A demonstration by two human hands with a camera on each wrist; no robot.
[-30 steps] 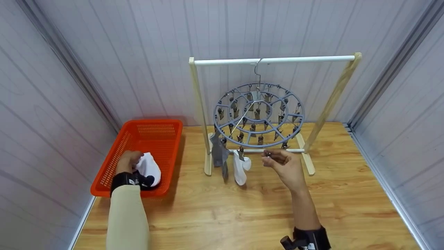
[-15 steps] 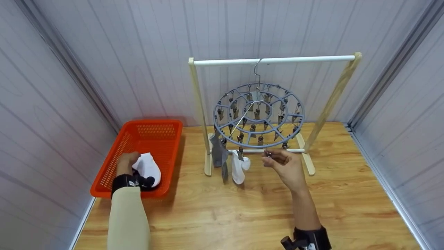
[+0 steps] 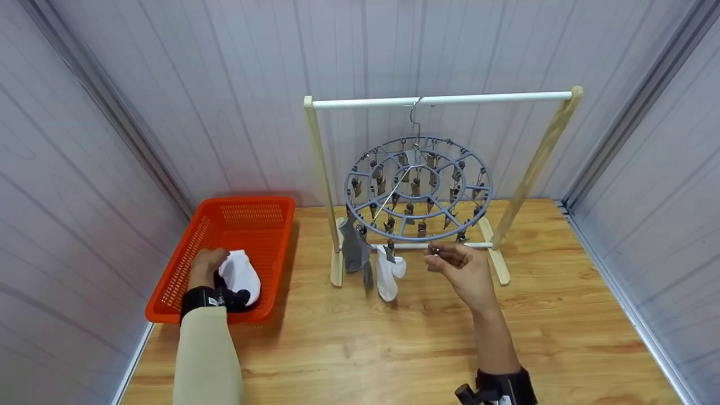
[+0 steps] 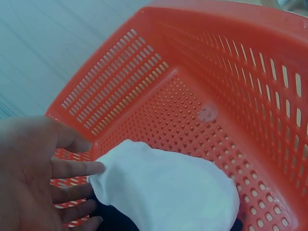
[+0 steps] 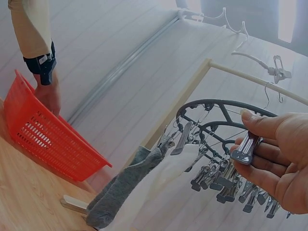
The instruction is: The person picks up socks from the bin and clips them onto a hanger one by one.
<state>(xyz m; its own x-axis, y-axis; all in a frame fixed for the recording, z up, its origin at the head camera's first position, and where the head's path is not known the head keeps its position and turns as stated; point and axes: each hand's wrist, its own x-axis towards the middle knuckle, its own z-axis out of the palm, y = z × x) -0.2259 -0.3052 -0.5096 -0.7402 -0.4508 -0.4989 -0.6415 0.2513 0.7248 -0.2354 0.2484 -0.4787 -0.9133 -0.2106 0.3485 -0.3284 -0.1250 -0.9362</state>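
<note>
My left hand (image 3: 207,265) is down inside the orange basket (image 3: 284,247). In the left wrist view its fingers (image 4: 77,168) are fairly straight, and one fingertip touches the edge of a white sock (image 4: 168,187). Dark fabric (image 4: 113,219) lies partly hidden under that sock. My right hand (image 3: 464,270) pinches a metal clip (image 5: 245,148) between thumb and fingers, just below the front rim of the round grey clip hanger (image 3: 405,239). A grey sock (image 3: 354,250) and another white sock (image 3: 386,275) hang from clips at the hanger's front left.
The hanger hooks over the white bar (image 3: 360,103) of a wooden stand (image 3: 537,163). Several other metal clips (image 5: 224,187) dangle from its rings. The wooden table (image 3: 349,360) runs between the basket and the stand, with pale panel walls (image 3: 253,84) behind.
The hanging white sock has swung slightly left. My left hand shifts only a little at the white sock in the basket, and my right hand stays in place with the clip.
</note>
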